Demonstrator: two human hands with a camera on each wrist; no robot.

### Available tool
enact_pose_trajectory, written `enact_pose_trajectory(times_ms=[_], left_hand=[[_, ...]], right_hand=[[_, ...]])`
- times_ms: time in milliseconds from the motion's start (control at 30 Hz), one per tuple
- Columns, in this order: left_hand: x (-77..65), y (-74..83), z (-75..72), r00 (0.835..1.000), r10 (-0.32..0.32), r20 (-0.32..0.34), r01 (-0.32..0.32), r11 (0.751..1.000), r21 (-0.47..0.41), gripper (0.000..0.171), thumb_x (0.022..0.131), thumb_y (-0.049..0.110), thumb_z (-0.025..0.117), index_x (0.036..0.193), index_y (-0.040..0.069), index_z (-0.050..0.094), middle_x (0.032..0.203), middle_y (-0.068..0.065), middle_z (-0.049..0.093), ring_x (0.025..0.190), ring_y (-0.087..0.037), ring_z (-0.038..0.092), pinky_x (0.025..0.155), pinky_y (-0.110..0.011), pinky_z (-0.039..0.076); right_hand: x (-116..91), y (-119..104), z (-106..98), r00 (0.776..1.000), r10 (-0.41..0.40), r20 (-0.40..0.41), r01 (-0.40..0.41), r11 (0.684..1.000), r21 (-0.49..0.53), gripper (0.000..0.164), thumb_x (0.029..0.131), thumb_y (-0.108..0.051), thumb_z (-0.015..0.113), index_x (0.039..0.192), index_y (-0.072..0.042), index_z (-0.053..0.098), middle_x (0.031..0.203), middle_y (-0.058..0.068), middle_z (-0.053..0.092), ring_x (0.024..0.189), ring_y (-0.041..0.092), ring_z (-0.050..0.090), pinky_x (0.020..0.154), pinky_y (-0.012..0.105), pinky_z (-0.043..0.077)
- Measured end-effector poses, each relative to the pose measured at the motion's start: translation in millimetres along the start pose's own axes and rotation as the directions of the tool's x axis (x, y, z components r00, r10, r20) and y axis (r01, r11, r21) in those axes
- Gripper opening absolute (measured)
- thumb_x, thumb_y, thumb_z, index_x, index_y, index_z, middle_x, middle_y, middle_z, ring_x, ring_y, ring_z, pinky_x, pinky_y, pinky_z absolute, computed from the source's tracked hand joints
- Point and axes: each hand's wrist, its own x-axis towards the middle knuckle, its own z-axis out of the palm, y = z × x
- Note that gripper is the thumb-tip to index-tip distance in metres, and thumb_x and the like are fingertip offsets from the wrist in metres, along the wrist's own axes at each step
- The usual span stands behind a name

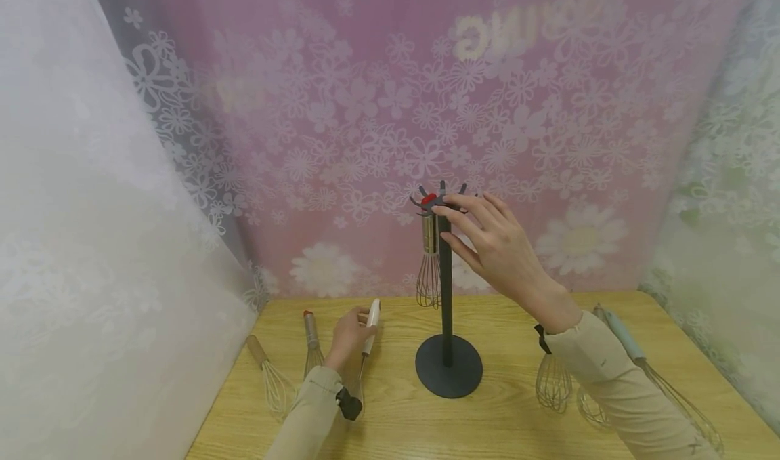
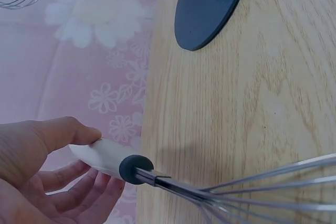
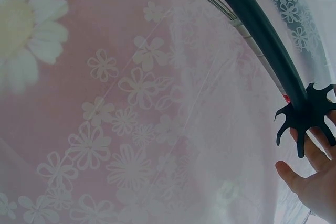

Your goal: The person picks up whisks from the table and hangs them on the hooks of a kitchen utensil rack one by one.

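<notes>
The left hand (image 1: 350, 335) pinches a white whisk (image 1: 372, 324) by its handle between thumb and fingers, over the table (image 1: 396, 433), left of a dark stand (image 1: 447, 290); whether its wires touch the wood is unclear. The right hand (image 1: 496, 246) is loosely extended, thumb apart, fingertips at the hooks (image 1: 464, 188) on top of the stand, gripping nothing. Beside the pole hangs a steel whisk (image 1: 429, 236) with a red tip. Further left lie a red-tipped whisk (image 1: 311, 328) and a wooden-handled whisk (image 1: 258, 351); by the right sleeve (image 1: 603, 351), a blue-handled whisk (image 1: 624, 335) and others. Behind is a pink floral curtain (image 1: 365, 108)
</notes>
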Motion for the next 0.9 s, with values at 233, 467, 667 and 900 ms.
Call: enact_pose_trajectory(times_ms=[233, 467, 667, 900], left_hand=[[-1.7, 6.9, -1.7, 0.997, 0.070, -0.039, -0.070, 0.997, -0.015, 0.042, 0.091, 0.010, 0.075, 0.129, -0.001, 0.062, 0.111, -0.020, 0.069, 0.098, -0.035, 0.068, 0.074, -0.044, 0.061], [-3.1, 13.8, -0.7, 0.993, 0.097, -0.068, -0.099, 0.994, -0.035, 0.044, 0.091, 0.009, 0.075, 0.132, 0.002, 0.062, 0.113, -0.021, 0.069, 0.099, -0.035, 0.068, 0.075, -0.044, 0.061], [-2.1, 18.0, 0.5, 0.989, 0.111, -0.093, -0.115, 0.992, -0.044, 0.044, 0.090, 0.009, 0.076, 0.132, 0.003, 0.062, 0.114, -0.021, 0.069, 0.101, -0.037, 0.069, 0.075, -0.045, 0.061], [-3.5, 24.2, -1.5, 0.988, 0.118, -0.101, -0.123, 0.991, -0.054, 0.045, 0.091, 0.012, 0.076, 0.134, 0.005, 0.061, 0.117, -0.019, 0.069, 0.105, -0.037, 0.068, 0.078, -0.048, 0.060]], right_hand=[[0.4, -0.4, 0.3, 1.000, 0.002, 0.003, -0.002, 1.000, 0.000, 0.045, 0.091, -0.018, 0.076, 0.134, -0.010, 0.065, 0.134, 0.017, 0.060, 0.118, 0.037, 0.059, 0.114, 0.059, 0.036], [1.0, -0.2, 0.7, 1.000, -0.002, -0.004, 0.002, 1.000, 0.002, 0.042, 0.094, -0.020, 0.073, 0.133, -0.009, 0.065, 0.134, 0.017, 0.060, 0.117, 0.037, 0.060, 0.113, 0.059, 0.036], [1.1, 0.0, 0.7, 1.000, -0.004, -0.006, 0.004, 1.000, 0.005, 0.044, 0.091, -0.018, 0.075, 0.133, -0.009, 0.065, 0.134, 0.018, 0.060, 0.117, 0.038, 0.060, 0.113, 0.060, 0.037], [0.9, -0.1, -0.1, 1.000, 0.005, -0.007, -0.005, 1.000, 0.000, 0.041, 0.107, -0.038, 0.052, 0.133, -0.010, 0.065, 0.134, 0.017, 0.060, 0.117, 0.037, 0.060, 0.113, 0.059, 0.037]])
